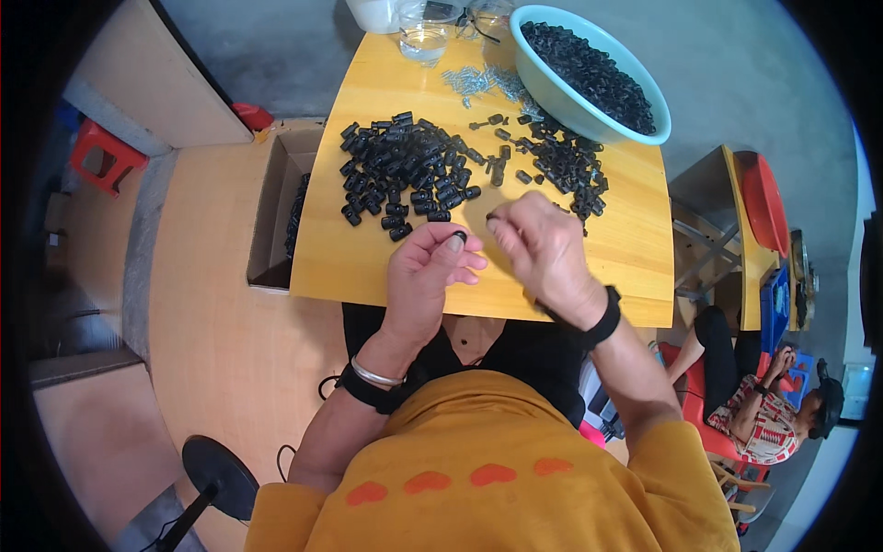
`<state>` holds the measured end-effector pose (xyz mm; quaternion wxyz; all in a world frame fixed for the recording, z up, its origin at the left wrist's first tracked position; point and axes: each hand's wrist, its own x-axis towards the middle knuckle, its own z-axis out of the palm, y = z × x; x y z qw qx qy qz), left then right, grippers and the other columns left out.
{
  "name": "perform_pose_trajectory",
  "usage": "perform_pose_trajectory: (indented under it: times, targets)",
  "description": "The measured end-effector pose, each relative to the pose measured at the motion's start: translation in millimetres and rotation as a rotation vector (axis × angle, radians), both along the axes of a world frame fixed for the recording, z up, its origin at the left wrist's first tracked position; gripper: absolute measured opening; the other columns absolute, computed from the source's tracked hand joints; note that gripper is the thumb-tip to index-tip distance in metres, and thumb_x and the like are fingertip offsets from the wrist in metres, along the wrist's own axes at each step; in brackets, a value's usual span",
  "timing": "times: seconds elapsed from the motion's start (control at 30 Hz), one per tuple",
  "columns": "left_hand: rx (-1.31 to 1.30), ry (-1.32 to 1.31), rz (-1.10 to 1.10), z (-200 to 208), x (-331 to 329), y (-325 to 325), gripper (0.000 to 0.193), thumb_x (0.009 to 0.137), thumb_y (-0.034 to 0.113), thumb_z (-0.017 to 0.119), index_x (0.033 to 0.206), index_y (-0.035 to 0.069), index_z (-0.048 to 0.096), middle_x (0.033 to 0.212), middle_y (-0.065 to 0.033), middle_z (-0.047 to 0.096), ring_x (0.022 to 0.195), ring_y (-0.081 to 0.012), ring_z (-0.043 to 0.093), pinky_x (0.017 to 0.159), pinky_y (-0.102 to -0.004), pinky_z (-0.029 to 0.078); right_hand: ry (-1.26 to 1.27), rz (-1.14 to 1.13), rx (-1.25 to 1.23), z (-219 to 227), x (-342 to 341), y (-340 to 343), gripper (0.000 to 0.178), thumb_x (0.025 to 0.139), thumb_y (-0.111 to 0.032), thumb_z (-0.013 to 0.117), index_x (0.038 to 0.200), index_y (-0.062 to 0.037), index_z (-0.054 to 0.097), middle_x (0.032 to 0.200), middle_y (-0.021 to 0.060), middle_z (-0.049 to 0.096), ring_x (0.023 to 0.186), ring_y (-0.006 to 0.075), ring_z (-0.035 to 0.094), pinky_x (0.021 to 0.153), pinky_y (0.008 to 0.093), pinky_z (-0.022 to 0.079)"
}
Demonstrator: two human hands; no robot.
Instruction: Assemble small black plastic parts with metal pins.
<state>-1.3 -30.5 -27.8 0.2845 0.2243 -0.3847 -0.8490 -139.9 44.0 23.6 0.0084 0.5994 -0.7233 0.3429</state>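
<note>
Over the near part of the yellow wooden table (pixel 625 276), my left hand (pixel 425 274) pinches a small black plastic piece (pixel 460 236) between thumb and forefinger. To its right, my right hand (pixel 549 253) is closed, with a small dark piece (pixel 490 217) at its fingertips, partly hidden. Beyond my left hand lies a pile of black barrel-shaped plastic pieces (pixel 405 161) that look like cord locks. A looser pile of smaller black parts (pixel 566 166) lies beyond my right hand. Small silver springs (pixel 469 83) are scattered farther back.
A light blue basin (pixel 538 74) full of black parts stands at the far right, beside a clear cup (pixel 423 41). Left of the table is an open cardboard box (pixel 269 248). A person (pixel 763 414) sits at the right near a red basin (pixel 765 202).
</note>
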Motion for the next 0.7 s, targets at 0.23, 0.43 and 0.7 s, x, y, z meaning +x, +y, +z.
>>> perform_pose_trajectory:
  times: [0.23, 0.43, 0.7]
  targets:
    - [0.081, 0.039, 0.017, -2.1, 4.7, 16.4, 0.015, 0.09, 0.009, 0.051, 0.1, -0.001, 0.054, 0.091, -0.0081, 0.06, 0.078, -0.0133, 0.061, 0.069, -0.0237, 0.053, 0.113, 0.007, -0.11, -19.8, 26.1, 18.1, 0.006, 0.075, -0.008, 0.062, 0.079, -0.0055, 0.058, 0.07, 0.0085, 0.049, 0.057, 0.0258, 0.055, 0.051, 0.0343, 0.046]
    - [0.009, -0.006, 0.005, 1.0, 8.7, 22.9, 0.015, 0.09, 0.01, 0.051, 0.1, -0.001, 0.054, 0.089, -0.0082, 0.061, 0.077, -0.0142, 0.062, 0.068, -0.0246, 0.052, -0.269, 0.071, -0.148, -21.8, 26.8, 28.1, 0.006, 0.077, 0.0, 0.059, 0.083, -0.0018, 0.058, 0.074, 0.0108, 0.051, 0.063, 0.0261, 0.056, 0.053, 0.0321, 0.045]
    - [-0.098, -0.047, -0.015, 14.8, 8.1, 30.4, 0.013, 0.09, 0.007, 0.048, 0.099, -0.002, 0.054, 0.085, -0.0086, 0.062, 0.075, -0.0117, 0.061, 0.066, -0.0227, 0.05, -0.385, 0.086, -0.039, -12.5, 22.7, 38.2, 0.009, 0.079, -0.001, 0.058, 0.088, -0.0011, 0.058, 0.074, 0.0117, 0.052, 0.061, 0.025, 0.057, 0.054, 0.0307, 0.045]
